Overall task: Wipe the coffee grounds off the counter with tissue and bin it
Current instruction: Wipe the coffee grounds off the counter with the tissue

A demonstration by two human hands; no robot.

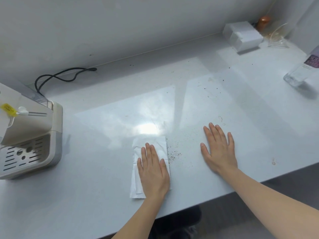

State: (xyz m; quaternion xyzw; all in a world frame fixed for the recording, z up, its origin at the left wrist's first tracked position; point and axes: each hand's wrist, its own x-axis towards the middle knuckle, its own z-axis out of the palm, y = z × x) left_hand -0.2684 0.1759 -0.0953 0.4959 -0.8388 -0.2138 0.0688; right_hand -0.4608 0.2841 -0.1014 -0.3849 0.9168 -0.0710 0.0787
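Observation:
A folded white tissue (149,144) lies flat on the pale grey counter (103,131). My left hand (153,169) presses flat on top of it, fingers together and pointing away from me. Just right of the tissue, a patch of dark coffee grounds (173,155) is scattered on the counter, with finer specks spreading up and to the right. My right hand (219,149) rests palm down on the bare counter to the right of the grounds, fingers spread, holding nothing. No bin is in view.
A cream coffee machine (29,135) with a slotted drip tray stands at the left edge, its black cable (57,78) along the wall. A white tissue pack (243,36) sits at the back right, a clear bottle (303,71) at the far right. The counter's front edge runs diagonally below my arms.

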